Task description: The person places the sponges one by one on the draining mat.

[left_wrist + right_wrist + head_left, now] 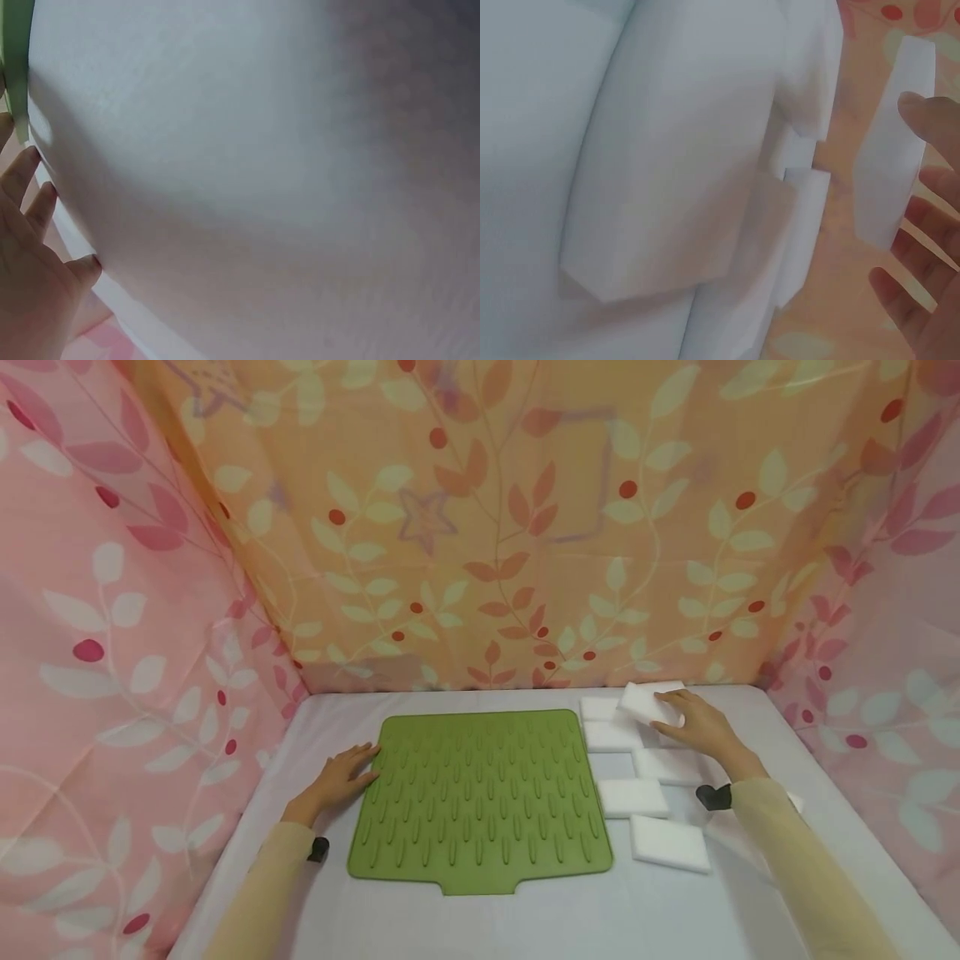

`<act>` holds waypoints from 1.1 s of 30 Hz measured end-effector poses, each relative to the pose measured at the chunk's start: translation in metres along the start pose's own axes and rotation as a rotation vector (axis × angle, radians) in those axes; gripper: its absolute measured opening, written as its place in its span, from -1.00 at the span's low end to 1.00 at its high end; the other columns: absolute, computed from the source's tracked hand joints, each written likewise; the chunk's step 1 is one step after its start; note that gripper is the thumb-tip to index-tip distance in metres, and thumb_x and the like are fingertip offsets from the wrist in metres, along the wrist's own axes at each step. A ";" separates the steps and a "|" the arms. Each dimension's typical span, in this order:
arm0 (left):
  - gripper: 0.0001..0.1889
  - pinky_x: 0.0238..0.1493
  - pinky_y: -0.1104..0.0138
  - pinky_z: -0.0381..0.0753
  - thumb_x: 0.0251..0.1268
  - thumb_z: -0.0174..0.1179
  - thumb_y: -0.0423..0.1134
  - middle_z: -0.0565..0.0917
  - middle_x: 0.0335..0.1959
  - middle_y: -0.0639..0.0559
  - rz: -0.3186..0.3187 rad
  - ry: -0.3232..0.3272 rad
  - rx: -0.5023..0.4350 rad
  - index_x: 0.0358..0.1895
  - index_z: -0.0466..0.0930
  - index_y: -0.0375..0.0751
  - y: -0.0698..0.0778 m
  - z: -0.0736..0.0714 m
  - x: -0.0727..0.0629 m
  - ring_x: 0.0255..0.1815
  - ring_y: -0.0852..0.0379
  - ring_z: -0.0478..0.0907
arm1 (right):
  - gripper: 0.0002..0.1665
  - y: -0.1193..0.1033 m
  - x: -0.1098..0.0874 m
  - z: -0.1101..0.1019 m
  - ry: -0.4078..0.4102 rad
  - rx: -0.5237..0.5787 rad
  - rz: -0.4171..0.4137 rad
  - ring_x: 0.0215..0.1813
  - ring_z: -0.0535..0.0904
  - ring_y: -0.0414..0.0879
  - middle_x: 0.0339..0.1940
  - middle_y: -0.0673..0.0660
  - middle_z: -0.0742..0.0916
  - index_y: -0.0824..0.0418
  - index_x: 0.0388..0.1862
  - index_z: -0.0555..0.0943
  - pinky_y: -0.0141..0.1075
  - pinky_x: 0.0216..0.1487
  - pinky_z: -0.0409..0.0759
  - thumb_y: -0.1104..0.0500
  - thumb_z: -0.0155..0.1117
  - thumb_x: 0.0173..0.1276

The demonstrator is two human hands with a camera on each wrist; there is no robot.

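Observation:
A green drying mat (pixel 480 793) with rows of raised ridges lies flat on the white table. My left hand (pixel 337 779) rests at its left edge, fingertips touching the rim, fingers spread and relaxed. At the back right, my right hand (pixel 703 728) pinches a white sponge block (pixel 640 700) between thumb and fingers. In the right wrist view this sponge (pixel 891 150) is held up, apart from the blocks on the table. Several similar white sponges lie right of the mat, one nearest the front (pixel 669 843) and another (pixel 633 798) just behind it.
The white tabletop (pixel 600 918) is enclosed by patterned cloth, with an orange curtain (pixel 487 568) behind and pink cloth (pixel 112 693) at the left. Another white piece lies partly hidden under my right forearm (pixel 795 852).

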State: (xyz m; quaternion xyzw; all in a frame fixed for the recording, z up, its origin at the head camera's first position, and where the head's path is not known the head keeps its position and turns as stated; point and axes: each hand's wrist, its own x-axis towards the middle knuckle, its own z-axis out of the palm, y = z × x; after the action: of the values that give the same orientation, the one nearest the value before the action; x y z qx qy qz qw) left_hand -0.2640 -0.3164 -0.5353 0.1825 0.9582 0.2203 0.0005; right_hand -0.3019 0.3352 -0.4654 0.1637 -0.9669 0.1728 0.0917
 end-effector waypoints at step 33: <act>-0.39 0.17 -0.42 -0.16 0.31 0.09 -0.01 0.22 0.38 -0.27 -0.041 -0.028 -0.058 0.37 0.23 -0.18 0.000 -0.002 0.002 0.37 -0.36 0.08 | -0.25 -0.074 0.051 0.066 -0.081 0.131 -0.182 0.22 0.37 0.14 0.24 0.18 0.52 0.10 0.31 0.40 0.10 0.18 0.34 -0.05 0.36 0.15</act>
State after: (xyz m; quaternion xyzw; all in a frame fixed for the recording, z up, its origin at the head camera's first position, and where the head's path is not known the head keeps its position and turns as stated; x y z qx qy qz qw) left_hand -0.2657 -0.3167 -0.5330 0.1657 0.9549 0.2451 0.0239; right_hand -0.3312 0.2308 -0.4915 0.2634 -0.9376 0.2197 0.0570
